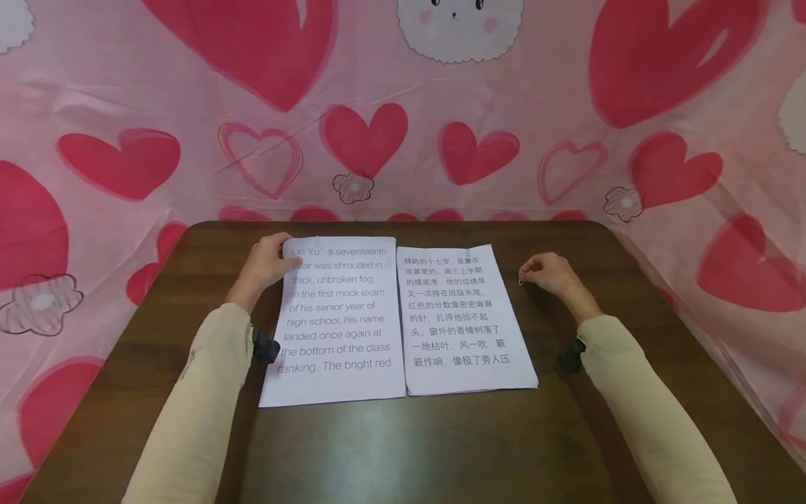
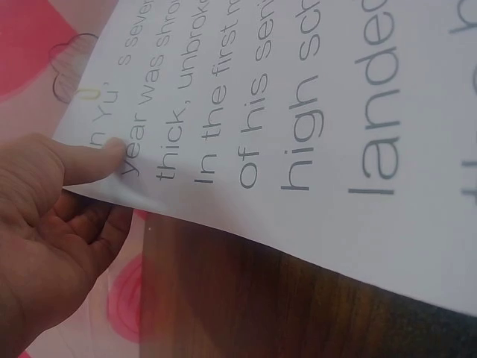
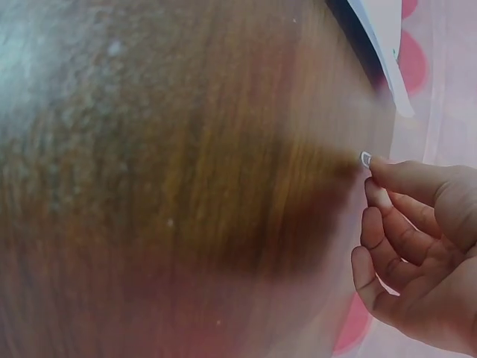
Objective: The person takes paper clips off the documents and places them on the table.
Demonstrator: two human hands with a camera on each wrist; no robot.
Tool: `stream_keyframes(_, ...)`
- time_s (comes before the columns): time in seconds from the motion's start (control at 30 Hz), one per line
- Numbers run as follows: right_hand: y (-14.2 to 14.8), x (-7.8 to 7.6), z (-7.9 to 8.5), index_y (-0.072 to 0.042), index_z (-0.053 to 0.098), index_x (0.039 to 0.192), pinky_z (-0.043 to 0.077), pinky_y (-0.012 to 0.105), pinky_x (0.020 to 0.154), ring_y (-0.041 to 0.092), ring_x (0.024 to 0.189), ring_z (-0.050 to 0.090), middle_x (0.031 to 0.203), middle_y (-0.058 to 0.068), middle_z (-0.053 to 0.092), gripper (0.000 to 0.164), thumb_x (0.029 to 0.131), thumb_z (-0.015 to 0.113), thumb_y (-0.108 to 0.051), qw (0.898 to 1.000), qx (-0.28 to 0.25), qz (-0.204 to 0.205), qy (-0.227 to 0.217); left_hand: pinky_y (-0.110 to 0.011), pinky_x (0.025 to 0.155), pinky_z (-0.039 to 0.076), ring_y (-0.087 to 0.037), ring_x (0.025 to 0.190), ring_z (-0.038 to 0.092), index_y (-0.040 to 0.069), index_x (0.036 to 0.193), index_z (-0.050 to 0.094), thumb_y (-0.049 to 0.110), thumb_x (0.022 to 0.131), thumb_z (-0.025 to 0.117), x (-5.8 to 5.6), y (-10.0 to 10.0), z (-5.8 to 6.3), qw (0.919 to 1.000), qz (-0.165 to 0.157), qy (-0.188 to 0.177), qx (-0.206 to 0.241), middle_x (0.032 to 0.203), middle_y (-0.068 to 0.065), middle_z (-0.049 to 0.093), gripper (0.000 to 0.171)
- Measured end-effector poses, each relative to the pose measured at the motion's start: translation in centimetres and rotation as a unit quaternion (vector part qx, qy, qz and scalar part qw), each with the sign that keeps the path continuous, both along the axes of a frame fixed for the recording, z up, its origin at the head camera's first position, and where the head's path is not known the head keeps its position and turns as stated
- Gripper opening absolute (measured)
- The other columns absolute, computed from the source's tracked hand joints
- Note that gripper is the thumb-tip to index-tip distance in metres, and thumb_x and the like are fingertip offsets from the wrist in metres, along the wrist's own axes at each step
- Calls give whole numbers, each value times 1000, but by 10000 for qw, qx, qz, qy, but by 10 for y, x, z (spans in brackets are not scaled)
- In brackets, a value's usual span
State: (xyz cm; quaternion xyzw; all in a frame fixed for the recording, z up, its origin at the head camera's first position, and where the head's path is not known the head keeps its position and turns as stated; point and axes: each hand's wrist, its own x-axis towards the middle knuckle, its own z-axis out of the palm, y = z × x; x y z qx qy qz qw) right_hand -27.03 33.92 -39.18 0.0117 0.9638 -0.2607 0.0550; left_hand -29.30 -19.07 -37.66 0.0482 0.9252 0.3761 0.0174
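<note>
- Head view, nearest: cream fabric sleeves with dark wrist devices come in on either side of the white rectangular paper sheet with English print, which lies on a dark brown wood-grain table.
- Close beside the English sheet, on its right, is a white paper sheet with Chinese print; only the head view shows its text.
- Left wrist view: a yellowish looped clip sits on the English sheet's top edge, only faint from the head.
- Left hand: thumb laid over the English sheet's upper left edge, the other fingers curled underneath, pinching the paper.
- Right hand: well right of the English sheet, thumb and forefinger clamped on a small pale paper clip; the right wrist view alone reveals the other fingers, curled inward.
- Farthest, behind the English sheet: pink cloth with red hearts.
</note>
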Motion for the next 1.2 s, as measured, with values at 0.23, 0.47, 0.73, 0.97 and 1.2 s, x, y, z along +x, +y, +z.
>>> stream_keyframes(0.23, -1, -2, 0, 3, 68, 112, 51, 52, 91, 38, 99, 61, 113, 27, 68, 27, 99, 61, -20, 9989, 70, -32, 464, -56, 106, 46, -40, 107, 55, -4, 129, 53, 10, 97, 62, 0, -1, 0, 10000, 7, -14, 66, 126, -29, 59, 36)
stream_keyframes(0.47, -23, -12, 15, 0, 68, 115, 50, 44, 82, 35, 95, 60, 112, 25, 70, 35, 101, 57, -30, 9915, -188, -19, 1289, -54, 103, 47, -40, 105, 55, -5, 129, 54, 10, 97, 62, 1, -7, 0, 9999, 97, 42, -14, 125, -30, 60, 36)
stream_keyframes(0.73, -73, -27, 21, -2, 70, 113, 48, 38, 82, 32, 97, 64, 110, 21, 72, 31, 101, 58, -28, 9851, -788, 58, 1526, -54, 105, 47, -40, 107, 56, -5, 129, 54, 9, 98, 62, 1, -1, -4, 9998, 110, 2, 160, 127, -29, 59, 35)
stream_keyframes(0.97, -129, -40, 25, -4, 70, 114, 50, 39, 86, 30, 98, 66, 110, 18, 73, 28, 101, 60, -27, 9774, -1235, 564, 1621, -53, 107, 47, -40, 109, 55, -3, 130, 54, 10, 97, 62, 3, 0, -1, 9997, 144, -47, 194, 129, -28, 59, 36)
stream_keyframes(1.2, -183, -49, 27, -3, 68, 113, 53, 40, 93, 29, 100, 67, 110, 16, 72, 25, 99, 64, -23, 9587, -1842, 914, 1966, -53, 105, 48, -39, 107, 57, -3, 128, 55, 8, 97, 62, 4, 0, -1, 9992, 198, 0, 339, 128, -28, 60, 34)
